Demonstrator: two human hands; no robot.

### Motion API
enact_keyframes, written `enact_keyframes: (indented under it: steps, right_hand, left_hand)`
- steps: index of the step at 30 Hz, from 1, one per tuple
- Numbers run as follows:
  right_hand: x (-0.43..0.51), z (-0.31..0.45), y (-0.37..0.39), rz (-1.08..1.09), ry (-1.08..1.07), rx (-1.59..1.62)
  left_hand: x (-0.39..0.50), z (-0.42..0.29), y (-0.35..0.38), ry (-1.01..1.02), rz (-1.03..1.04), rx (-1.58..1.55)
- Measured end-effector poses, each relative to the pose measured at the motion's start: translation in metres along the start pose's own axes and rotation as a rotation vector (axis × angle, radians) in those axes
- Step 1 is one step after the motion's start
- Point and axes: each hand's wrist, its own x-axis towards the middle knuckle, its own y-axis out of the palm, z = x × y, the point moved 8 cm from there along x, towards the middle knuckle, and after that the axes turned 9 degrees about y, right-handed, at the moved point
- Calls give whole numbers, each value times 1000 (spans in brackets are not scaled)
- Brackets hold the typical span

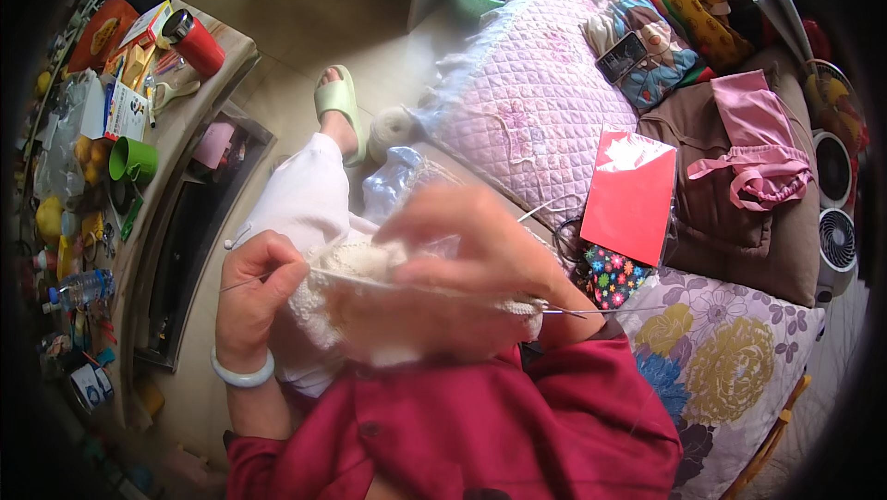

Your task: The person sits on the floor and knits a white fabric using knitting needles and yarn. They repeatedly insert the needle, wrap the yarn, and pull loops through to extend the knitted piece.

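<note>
Cream knitted fabric (315, 302) lies across my lap, with thin metal knitting needles (589, 310) sticking out at its right side. My left hand (267, 275), with a pale bangle (242, 370) at the wrist, pinches a thin needle and the left end of the knitting between thumb and fingers. Above the middle of the knitting is my right hand (478, 243), blurred, its fingers bent toward the top edge; whether it holds yarn or a needle cannot be told. A blurred skin-toned patch covers part of the fabric below it.
A quilted pink cover (533, 91), a red packet (630, 202) and a phone (621, 58) lie to the right. Past my knee stands a roll of white material (392, 127). At left, a crowded table (239, 49) holds a red flask (194, 42) and a green cup (132, 160).
</note>
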Motion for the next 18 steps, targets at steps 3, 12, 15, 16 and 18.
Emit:
enact_keyframes:
  steps: [3, 12, 15, 16, 18]
  right_hand:
    - [-5, -6, 34, 248, 83, 133]
    - [-33, -41, 50, 429, 229, 347]
    - [-33, -39, 50, 500, 211, 438]
    - [-29, -37, 51, 525, 209, 485]
    - [-12, -36, 47, 475, 161, 509]
  left_hand:
    - [0, 1, -5, 20, -19, -4]
    - [-6, 8, -15, 45, -60, 7]
    - [-4, 8, -15, 43, -37, -25]
    - [-3, 7, -13, 32, -8, -43]
    - [-1, 6, -8, -11, 48, -53]
